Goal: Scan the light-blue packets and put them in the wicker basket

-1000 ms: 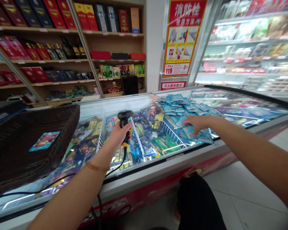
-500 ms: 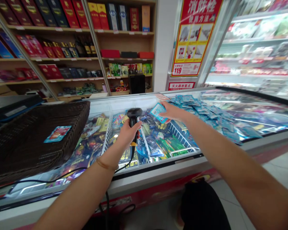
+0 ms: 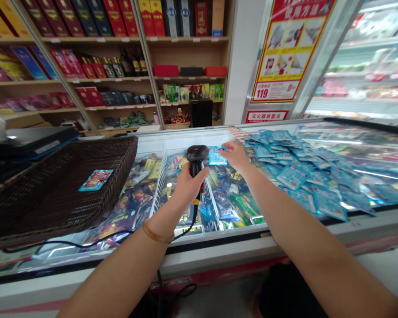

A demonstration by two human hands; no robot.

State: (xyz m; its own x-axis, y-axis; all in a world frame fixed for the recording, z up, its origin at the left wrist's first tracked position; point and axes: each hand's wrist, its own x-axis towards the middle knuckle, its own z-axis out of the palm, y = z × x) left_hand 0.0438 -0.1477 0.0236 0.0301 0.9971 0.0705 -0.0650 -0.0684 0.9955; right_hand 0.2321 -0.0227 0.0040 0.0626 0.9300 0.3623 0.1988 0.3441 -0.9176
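My left hand (image 3: pixel 189 185) is wrapped round the handle of a black barcode scanner (image 3: pixel 197 153), held upright over the glass freezer top. Just right of the scanner's head, my right hand (image 3: pixel 234 154) pinches a small light-blue packet (image 3: pixel 216 157) by its right edge, with its printed side towards me. A heap of similar blue packets (image 3: pixel 293 174) lies on the freezer top to the right. On the left stands a dark brown wicker basket (image 3: pixel 126 163), with one red and blue packet (image 3: pixel 96 180) lying in it.
Under the glass, the chest freezer (image 3: pixel 239 240) holds wire baskets of bagged goods. The scanner's black cable (image 3: pixel 194 221) hangs over the front edge and also runs left beneath the basket. Shelves of boxes (image 3: pixel 189 39) stand behind, with a lit display fridge (image 3: pixel 361 79) at right.
My right hand has brought the blue packet level and close beside the scanner's head. The view has shifted left, so things appear further right. The scanner stays in my left hand.
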